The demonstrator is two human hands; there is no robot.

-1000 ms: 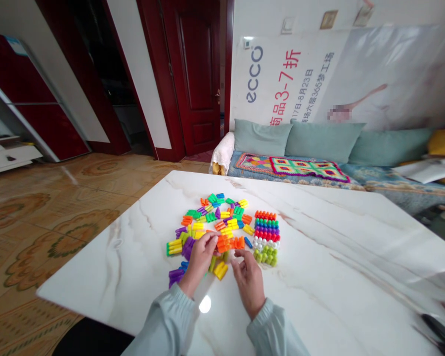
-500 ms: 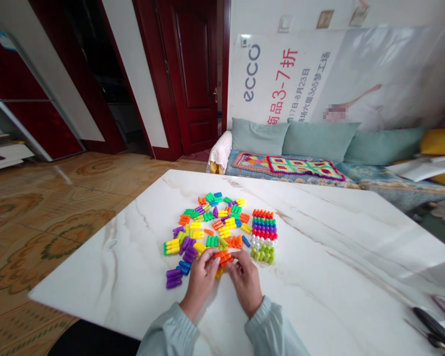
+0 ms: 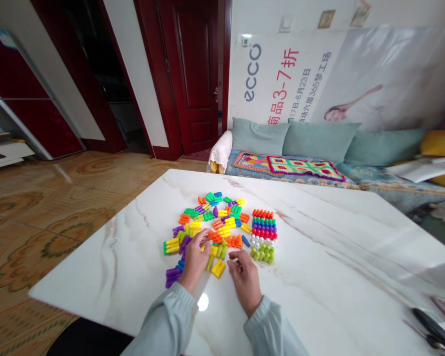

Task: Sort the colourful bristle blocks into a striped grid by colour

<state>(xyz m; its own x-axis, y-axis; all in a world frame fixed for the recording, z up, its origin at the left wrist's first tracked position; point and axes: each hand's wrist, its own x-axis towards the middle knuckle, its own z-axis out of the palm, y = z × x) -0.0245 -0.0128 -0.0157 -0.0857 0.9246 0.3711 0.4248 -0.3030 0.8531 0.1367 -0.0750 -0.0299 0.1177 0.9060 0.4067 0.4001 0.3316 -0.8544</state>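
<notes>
Colourful plastic building pieces shaped like joined short tubes are spread over the table. My left hand (image 3: 197,259) reaches over the near part of the pile. Its thumb and fingers close at the edge of an orange building piece (image 3: 214,237), which overlaps a green one; whether the piece rests on the pile is hard to see. My right hand (image 3: 244,278) hovers at the pile's near right, fingers loosely curled and apart, with nothing between them. A yellow building piece (image 3: 218,269) lies between my hands, and lime green pieces (image 3: 221,250) lie just beyond it.
Right of the pile stand neat rows of beads (image 3: 264,232) in red, green, blue, purple, white and lime. The white marble-patterned table (image 3: 330,291) has black-handled scissors (image 3: 435,329) at its right edge. A sofa (image 3: 304,168) stands behind it.
My hands have parted. The orange piece, held between both hands before, has moved forward and left with my left hand. My right hand has let go and stays almost in place.
</notes>
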